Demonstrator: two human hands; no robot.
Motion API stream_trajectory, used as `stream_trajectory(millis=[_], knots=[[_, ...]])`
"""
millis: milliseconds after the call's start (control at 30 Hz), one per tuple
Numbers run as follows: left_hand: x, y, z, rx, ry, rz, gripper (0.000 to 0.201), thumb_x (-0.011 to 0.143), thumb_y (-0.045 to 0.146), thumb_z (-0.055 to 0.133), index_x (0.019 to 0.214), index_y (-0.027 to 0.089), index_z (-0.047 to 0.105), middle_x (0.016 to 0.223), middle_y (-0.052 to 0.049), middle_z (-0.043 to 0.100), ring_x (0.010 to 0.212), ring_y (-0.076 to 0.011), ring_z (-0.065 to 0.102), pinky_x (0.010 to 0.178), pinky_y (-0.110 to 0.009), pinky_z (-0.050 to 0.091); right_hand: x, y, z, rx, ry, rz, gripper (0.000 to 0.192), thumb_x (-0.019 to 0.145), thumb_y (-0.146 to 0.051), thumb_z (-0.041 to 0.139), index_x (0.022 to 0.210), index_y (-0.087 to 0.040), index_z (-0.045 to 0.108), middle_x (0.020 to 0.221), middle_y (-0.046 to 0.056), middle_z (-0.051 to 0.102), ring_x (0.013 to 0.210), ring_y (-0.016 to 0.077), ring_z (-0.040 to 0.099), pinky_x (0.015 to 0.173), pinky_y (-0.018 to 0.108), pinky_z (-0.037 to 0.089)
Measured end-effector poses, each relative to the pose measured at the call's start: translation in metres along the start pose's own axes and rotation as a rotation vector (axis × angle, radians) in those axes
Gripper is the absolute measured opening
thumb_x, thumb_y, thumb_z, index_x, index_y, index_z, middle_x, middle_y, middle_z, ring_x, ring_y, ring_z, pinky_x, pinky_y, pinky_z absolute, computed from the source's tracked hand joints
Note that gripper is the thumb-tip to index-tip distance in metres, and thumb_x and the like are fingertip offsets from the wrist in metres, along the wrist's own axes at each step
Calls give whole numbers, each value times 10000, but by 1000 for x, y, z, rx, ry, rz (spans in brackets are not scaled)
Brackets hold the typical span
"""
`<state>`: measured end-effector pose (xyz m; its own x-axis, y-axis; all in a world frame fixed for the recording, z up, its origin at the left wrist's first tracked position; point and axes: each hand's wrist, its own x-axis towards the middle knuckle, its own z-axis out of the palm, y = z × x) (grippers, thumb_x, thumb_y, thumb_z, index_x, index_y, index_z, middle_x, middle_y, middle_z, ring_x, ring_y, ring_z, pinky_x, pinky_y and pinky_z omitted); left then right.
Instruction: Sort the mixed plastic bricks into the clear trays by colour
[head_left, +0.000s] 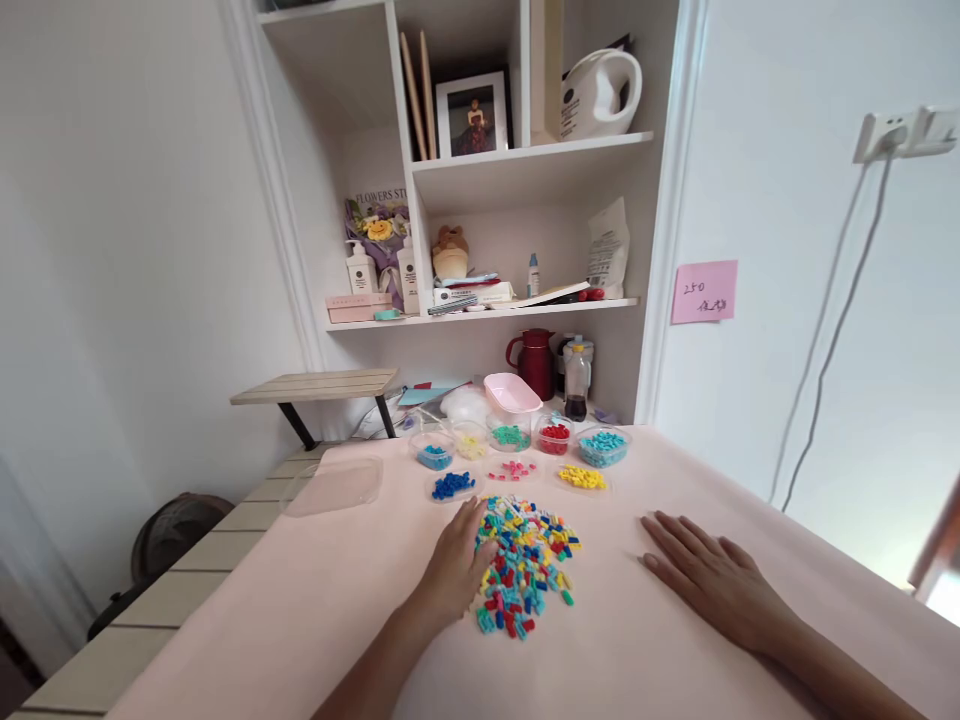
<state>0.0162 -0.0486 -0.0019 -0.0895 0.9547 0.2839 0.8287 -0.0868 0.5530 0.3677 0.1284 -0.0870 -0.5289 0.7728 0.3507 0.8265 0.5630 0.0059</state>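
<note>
A heap of small mixed-colour beads (529, 560) lies on the pale pink tabletop (315, 600). My left hand (457, 565) rests against the heap's left edge, fingers touching the beads, holding nothing that I can see. My right hand (709, 575) lies flat and spread on the table, to the right of the heap and apart from it. Beyond the heap stand small clear dishes of sorted beads: dark blue (452, 485), pink (514, 468), yellow (582, 478), green (511, 436), red (555, 436), turquoise (603, 446).
An empty pink tub (511, 393), a red jug (534, 362) and a dark bottle (577, 380) stand at the back. A clear lid (334, 484) lies at left. A small wooden riser (319, 386) sits beside shelves. Cables hang down the right wall.
</note>
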Motion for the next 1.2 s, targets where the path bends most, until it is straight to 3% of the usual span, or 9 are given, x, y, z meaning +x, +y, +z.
stream_trajectory(millis=[233,500,633,733,800,867,967,1100,1200], knots=[[12,-12,-2,0,121,71,382,937,349,379,1242,228,577,1297,-64,592,1207,-191,530,1047,-341,398,2,4,8,-49,41,-104,517,915,-512,261,1391,-389,418,1480,9,375,1356,353,314,993,624,325],[14,-17,-2,56,225,81,369,945,320,315,1003,228,667,1019,-72,672,979,-219,614,889,-381,466,2,-9,-8,-30,-24,22,595,913,-574,235,1440,-323,350,1498,31,349,1371,316,297,1027,573,316],[16,-21,-4,70,285,39,390,946,341,284,903,222,653,917,-74,654,891,-223,615,803,-362,468,11,-20,-33,9,-123,53,593,905,-569,263,1400,-286,428,1475,71,389,1337,339,352,993,568,336],[15,-22,-3,78,299,13,370,939,335,294,838,227,634,879,-62,637,859,-215,607,777,-340,456,36,-36,-64,56,-221,94,472,827,-538,450,1163,-270,646,1294,114,580,1115,387,554,887,576,385],[14,-23,-2,82,299,-7,359,933,323,300,812,228,624,861,-56,630,846,-211,605,766,-332,450,59,-51,-84,203,-171,146,365,768,-476,554,1021,-257,702,1139,119,662,1029,383,594,863,553,394],[13,-23,-1,82,298,-27,342,926,305,303,815,227,617,865,-54,627,848,-211,603,762,-331,444,81,-68,-95,413,-103,216,375,838,-473,462,1034,-247,690,1058,117,687,908,330,645,760,470,459],[13,-24,-1,71,294,-50,310,913,279,314,847,228,613,894,-53,630,875,-214,597,779,-339,435,100,-91,-91,542,-82,182,442,917,-452,313,1039,-240,682,968,72,710,771,217,669,677,335,492],[14,-25,-1,39,285,-66,286,897,272,336,863,232,617,916,-50,637,900,-215,594,798,-343,431,98,-109,-69,623,-23,88,376,899,-372,375,1029,-221,694,1103,61,678,985,215,617,833,318,466],[16,-27,-1,10,287,-82,268,874,263,366,856,235,631,923,-48,652,920,-219,599,822,-349,433,92,-114,-59,656,-29,4,307,856,-328,457,971,-220,720,1060,64,690,991,229,602,860,334,451]])
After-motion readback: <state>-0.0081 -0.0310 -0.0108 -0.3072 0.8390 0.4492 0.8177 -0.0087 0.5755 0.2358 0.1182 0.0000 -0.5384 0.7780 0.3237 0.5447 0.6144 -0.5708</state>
